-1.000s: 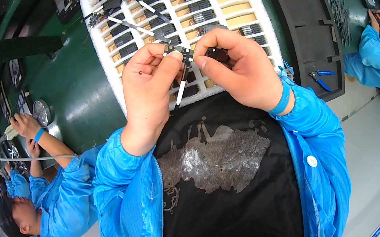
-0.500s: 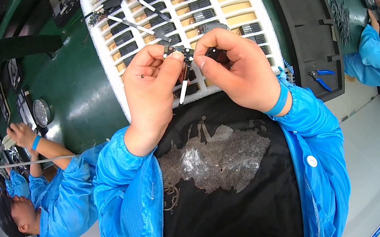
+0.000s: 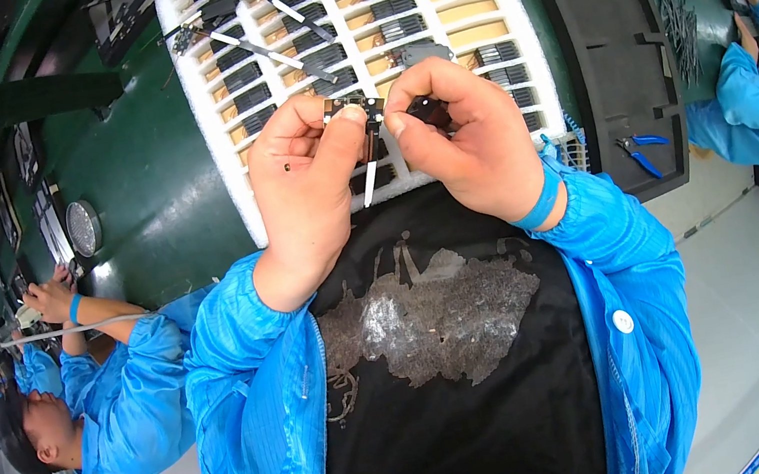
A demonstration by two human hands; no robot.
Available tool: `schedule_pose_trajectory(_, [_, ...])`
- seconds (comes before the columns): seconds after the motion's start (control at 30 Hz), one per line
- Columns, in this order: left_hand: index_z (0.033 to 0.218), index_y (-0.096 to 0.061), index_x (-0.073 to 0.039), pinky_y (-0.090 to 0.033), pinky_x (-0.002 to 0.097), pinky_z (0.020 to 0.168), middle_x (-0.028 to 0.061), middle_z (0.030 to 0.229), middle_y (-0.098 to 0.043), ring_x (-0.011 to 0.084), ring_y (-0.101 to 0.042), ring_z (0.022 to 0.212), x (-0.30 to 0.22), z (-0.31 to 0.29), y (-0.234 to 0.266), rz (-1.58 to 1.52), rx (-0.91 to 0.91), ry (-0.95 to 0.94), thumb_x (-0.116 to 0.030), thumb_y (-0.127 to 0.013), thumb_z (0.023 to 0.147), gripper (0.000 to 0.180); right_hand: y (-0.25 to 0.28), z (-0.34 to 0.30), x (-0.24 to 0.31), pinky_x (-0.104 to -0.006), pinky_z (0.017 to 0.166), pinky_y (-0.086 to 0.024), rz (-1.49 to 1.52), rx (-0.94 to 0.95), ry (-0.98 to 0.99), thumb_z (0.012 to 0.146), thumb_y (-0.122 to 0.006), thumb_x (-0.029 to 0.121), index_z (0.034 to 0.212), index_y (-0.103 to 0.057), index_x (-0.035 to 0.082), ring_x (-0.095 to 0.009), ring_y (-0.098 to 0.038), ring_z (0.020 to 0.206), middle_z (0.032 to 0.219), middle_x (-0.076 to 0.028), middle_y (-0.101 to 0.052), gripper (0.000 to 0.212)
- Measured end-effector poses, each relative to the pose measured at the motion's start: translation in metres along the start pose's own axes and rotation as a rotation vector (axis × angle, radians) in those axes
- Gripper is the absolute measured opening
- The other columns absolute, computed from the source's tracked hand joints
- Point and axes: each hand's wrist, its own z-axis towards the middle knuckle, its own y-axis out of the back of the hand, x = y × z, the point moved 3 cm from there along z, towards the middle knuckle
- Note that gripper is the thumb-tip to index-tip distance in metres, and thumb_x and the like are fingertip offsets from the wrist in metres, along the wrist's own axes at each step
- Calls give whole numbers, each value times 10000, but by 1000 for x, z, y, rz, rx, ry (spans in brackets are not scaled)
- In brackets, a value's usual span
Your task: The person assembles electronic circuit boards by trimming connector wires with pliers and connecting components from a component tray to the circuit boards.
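Observation:
Over the near part of a white foam tray (image 3: 524,39), both my hands meet at a small black part with silver spots and a dark ribbon tail ending in a white strip (image 3: 371,181). My left hand (image 3: 295,191) is closed, its thumb pressing the part against the fingers. My right hand (image 3: 474,139) pinches thumb and forefinger at the part's right edge; whatever lies between those fingertips is too small to see. Another dark piece (image 3: 428,109) shows below the right fingers, partly hidden. Several similar ribbon parts (image 3: 272,56) lie loose across the tray's slots.
Black flat pieces fill many tray slots. To the right stands a dark tray (image 3: 605,45) with blue-handled cutters (image 3: 639,156) at its near end. A round metal tin (image 3: 84,228) sits on the green table (image 3: 150,176) at left. Co-workers in blue sit at left and far right.
The ribbon tail's white strip has swung slightly toward upright. My hands stay on the part with only small finger shifts. The left co-worker's hands have moved a little.

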Motion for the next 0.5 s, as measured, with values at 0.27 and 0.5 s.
schedule_pose_trajectory(0.27, [865, -585, -42, -478, 216, 629, 5, 777, -633, 55, -581, 673, -4, 4, -10, -63, 50, -12, -21, -641, 914, 78, 3, 0, 1, -191, 614, -408, 41, 8, -13, 937, -598, 42, 978, -555, 51, -21, -478, 699, 847, 39, -525, 60])
schedule_pose_trajectory(0.5, [852, -600, -19, -447, 201, 621, 4, 757, -620, 48, -565, 681, -37, 11, 1, 136, 209, -41, -11, -654, 892, 67, 9, 7, 27, -308, 777, -465, -322, 135, 331, 853, -646, -10, 976, -584, 7, -200, -579, 847, 917, -90, -593, 139])
